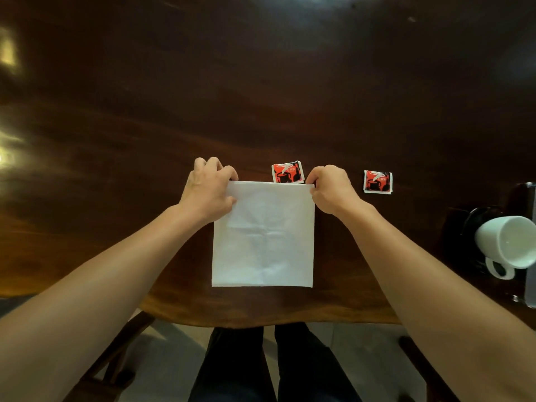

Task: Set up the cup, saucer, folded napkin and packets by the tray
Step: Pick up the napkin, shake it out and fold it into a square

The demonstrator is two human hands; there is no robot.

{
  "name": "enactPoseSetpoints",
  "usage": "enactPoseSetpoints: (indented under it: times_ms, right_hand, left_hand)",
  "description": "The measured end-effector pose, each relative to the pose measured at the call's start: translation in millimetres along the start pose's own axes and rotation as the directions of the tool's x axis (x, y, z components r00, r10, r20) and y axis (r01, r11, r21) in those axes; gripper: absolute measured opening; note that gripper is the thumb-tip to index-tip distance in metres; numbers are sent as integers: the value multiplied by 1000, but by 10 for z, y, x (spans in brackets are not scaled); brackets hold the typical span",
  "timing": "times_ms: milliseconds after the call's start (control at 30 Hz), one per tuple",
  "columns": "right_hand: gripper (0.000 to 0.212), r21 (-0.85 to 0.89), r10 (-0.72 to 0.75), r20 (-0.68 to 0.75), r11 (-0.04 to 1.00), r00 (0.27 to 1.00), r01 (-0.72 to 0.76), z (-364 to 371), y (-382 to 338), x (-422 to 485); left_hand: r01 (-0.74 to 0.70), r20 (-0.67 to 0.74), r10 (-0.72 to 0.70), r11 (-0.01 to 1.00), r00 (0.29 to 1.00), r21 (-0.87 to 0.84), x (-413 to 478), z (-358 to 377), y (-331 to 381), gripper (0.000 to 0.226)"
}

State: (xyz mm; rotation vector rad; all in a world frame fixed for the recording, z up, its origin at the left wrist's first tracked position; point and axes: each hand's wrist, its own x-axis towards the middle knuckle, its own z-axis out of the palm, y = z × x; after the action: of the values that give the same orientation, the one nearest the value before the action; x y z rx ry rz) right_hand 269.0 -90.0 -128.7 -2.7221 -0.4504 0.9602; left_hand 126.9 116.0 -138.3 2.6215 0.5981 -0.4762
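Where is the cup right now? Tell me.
Head view, far right: the cup sits on a dark saucer, right of the right-hand packet.

Dark wooden table point(261, 97) carries white napkin point(264, 236), left packet point(287, 172), right packet point(377, 182).

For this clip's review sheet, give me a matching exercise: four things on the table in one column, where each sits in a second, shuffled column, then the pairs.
Things:
1. napkin
2. middle packet
3. right packet
4. cup

Places:
A. on the dark saucer
B. between the left hand and the right hand
C. alone, to the right of the right hand
D. pinched at its far corners by both hands

Pairs: 1-D, 2-B, 3-C, 4-A
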Motion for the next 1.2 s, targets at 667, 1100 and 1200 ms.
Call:
enactPoseSetpoints:
  times_ms: [667, 1100, 1200]
  right_hand:
    - [9, -8, -422, -279, 899, 862, 438, 29, 515, -1259]
    - [37, -219, -378, 58, 898, 924, 381, 835, 783, -1596]
    - [38, -210, -367, -12, 910, 930, 357, 792, 670, -1625]
  left_hand:
    - [-255, 7, 256, 959, 967, 122, -1020, -178, 259, 34]
    - [-340, 231, 271, 869, 935, 358, -1438, 452, 48, 13]
    - [-385, 113, 369, 862, 923, 331, -1423, 476, 26, 32]
